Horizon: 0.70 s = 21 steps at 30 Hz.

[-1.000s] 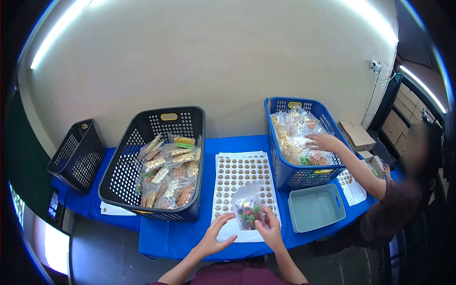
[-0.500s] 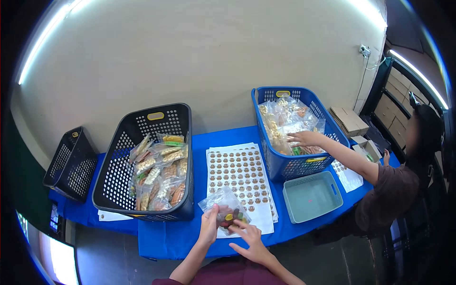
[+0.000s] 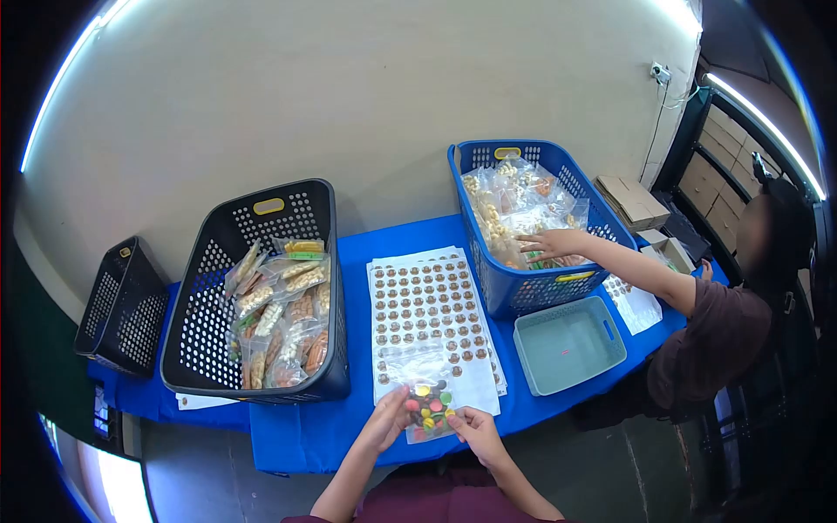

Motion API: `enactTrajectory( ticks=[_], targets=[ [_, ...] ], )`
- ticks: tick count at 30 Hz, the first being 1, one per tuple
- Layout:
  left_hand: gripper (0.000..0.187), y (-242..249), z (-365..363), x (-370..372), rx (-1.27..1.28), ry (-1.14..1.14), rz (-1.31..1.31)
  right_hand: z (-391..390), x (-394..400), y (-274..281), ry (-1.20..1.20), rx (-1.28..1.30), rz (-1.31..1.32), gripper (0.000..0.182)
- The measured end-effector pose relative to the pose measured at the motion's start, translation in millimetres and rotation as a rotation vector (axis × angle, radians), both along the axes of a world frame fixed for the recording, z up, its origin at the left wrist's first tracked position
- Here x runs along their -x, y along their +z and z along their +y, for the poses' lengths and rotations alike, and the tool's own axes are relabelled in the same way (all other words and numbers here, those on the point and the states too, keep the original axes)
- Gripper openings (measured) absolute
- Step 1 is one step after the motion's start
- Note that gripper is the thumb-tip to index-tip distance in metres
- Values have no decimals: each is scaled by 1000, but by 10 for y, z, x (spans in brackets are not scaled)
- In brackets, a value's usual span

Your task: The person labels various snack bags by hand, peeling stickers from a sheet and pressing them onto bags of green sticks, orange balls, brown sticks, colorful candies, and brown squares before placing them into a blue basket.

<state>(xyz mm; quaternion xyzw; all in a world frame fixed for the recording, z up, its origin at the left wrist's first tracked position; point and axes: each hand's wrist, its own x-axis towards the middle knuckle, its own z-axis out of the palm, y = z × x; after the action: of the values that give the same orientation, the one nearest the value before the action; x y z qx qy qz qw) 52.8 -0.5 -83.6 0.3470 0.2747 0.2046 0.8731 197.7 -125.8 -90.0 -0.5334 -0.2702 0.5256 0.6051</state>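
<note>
A clear plastic bag of colourful candies is held up between my two hands over the near edge of the table. My left hand grips the bag's left side, thumb in front. At its lower right corner, my right hand pinches the plastic. Red, yellow, green and dark pieces gather in the bag's lower part, while its upper part looks flat. Behind the bag lie white sheets of round brown stickers, partly covered by it.
A black basket with bagged snacks stands left, a smaller black basket beyond it. A co-worker's hand reaches into a blue basket of snack bags. A green tray and cardboard boxes are at right.
My right hand has gone from spread fingers in front of the bag to pinching its lower right corner. The bag now hangs more upright, its candies showing more fully.
</note>
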Motion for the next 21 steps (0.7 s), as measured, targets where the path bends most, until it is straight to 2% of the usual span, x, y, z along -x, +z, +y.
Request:
enactTrajectory(
  ticks=[1,3,6,9,11,12,13,15,17,21],
  targets=[
    [41,-8,-10,17,-4,-42,41,10,12,-14,48,18,-11,16],
    [36,24,-90,57,-5,66,39,25,42,-58,149,53,-33,20],
    [33,41,-137,196,-68,184,73,129,69,-283,137,81,109,28],
    [29,288,-106,431,-386,268,191,358,-155,-696,135,175,171,36],
    [26,641,9,647,-599,356,180,531,-334,-1219,41,211,-26,32],
    [26,818,66,751,-616,434,157,611,-412,-1475,-11,219,-115,33],
    [26,860,148,853,-664,592,193,703,-502,-1782,-43,231,-375,34],
    [29,985,334,1005,-689,769,85,830,-646,-2230,-107,238,-896,40],
    [26,920,568,1127,-650,885,0,849,-717,-2242,-88,290,-913,48],
    [28,758,764,1235,-475,866,-154,951,-629,-2200,-134,418,-1017,61]
  ],
)
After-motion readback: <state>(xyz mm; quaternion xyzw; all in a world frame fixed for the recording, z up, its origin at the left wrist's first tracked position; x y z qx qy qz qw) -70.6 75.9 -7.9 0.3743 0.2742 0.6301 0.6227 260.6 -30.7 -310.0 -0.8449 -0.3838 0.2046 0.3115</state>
